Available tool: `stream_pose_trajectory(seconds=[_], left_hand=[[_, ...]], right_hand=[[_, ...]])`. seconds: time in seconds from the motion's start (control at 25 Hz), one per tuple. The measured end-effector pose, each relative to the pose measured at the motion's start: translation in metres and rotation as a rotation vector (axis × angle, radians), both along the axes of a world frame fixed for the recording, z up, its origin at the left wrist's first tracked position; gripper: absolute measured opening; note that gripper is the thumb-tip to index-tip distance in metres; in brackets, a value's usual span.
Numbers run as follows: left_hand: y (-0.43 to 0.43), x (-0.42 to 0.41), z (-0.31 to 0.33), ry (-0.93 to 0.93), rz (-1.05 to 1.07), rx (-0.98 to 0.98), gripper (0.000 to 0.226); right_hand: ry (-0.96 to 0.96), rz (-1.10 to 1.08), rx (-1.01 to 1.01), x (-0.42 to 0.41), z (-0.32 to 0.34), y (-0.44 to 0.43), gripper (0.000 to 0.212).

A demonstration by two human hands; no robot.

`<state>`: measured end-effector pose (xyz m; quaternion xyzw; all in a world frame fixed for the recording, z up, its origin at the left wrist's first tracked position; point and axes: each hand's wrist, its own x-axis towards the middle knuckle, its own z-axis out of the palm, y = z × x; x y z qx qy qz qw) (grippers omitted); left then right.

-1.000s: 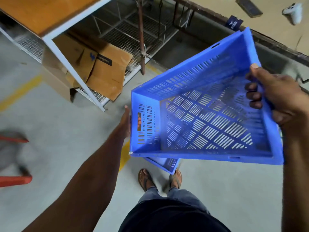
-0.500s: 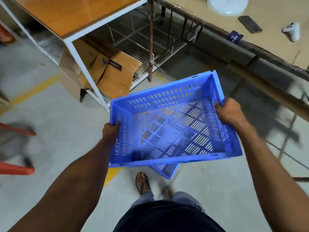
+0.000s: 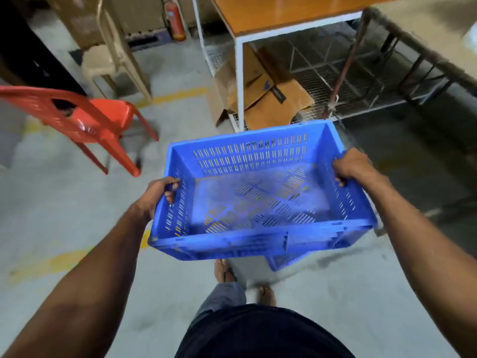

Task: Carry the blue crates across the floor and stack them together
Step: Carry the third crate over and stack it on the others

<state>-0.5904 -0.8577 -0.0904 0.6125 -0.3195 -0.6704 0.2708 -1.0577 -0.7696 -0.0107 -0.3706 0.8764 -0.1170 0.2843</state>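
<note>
I hold a slotted blue crate (image 3: 253, 161) level in front of my waist, its open side up and nothing inside. My left hand (image 3: 160, 193) grips its left rim, fingers curled over the edge. My right hand (image 3: 351, 166) grips the right rim the same way. Below the held crate a corner of a second blue crate (image 3: 282, 260) shows on the grey floor, just ahead of my sandalled feet; the rest of it is hidden.
A red plastic chair (image 3: 98, 120) stands to my left, a beige chair (image 3: 116, 55) behind it. Ahead is a white-framed table with an orange top (image 3: 278, 14), cardboard boxes (image 3: 273, 99) and a wire rack (image 3: 361, 73) under it. Yellow lines mark the floor.
The crate has swung from steeply tilted to level and lower. My view has turned left, bringing the red chair closer. Both hands keep their grip on the rims.
</note>
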Motion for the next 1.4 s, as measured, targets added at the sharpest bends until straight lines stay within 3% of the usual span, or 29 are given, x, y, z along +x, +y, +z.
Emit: stream_pose_trajectory(seconds=[0.12,0.32,0.48,0.56,0.64,0.72,0.96,1.08,1.4], left_hand=[[0.053,0.07,0.014,-0.003,0.155,0.016,0.031],[0.129,0.201,0.05,-0.009,0.197,0.185,0.038],[0.208,0.301,0.068,-0.035,0.242,0.25,0.042],[0.257,0.355,0.072,-0.077,0.342,0.204,0.041],[0.306,0.406,0.073,-0.185,0.488,0.102,0.038],[0.359,0.457,0.076,-0.325,0.635,-0.054,0.032],[0.496,0.578,0.078,-0.464,0.969,-0.331,0.025],[0.543,0.629,0.072,-0.508,1.08,-0.32,0.018],[0.613,0.797,0.049,-0.599,1.245,-0.09,0.022]], right_hand=[[-0.032,0.164,0.008,0.054,-0.001,-0.015,0.025],[-0.065,0.461,0.051,0.175,0.019,-0.021,0.022],[0.061,0.679,0.126,0.294,0.035,-0.003,0.021],[0.099,0.71,0.093,0.36,0.034,0.015,0.034],[0.093,0.71,0.033,0.423,0.026,0.033,0.03],[0.069,0.733,-0.099,0.493,0.017,0.052,0.018],[-0.088,0.842,-0.513,0.683,0.0,0.104,0.037],[-0.141,0.906,-0.564,0.77,0.001,0.109,0.037],[-0.204,1.232,-0.386,1.037,-0.029,0.097,0.032]])
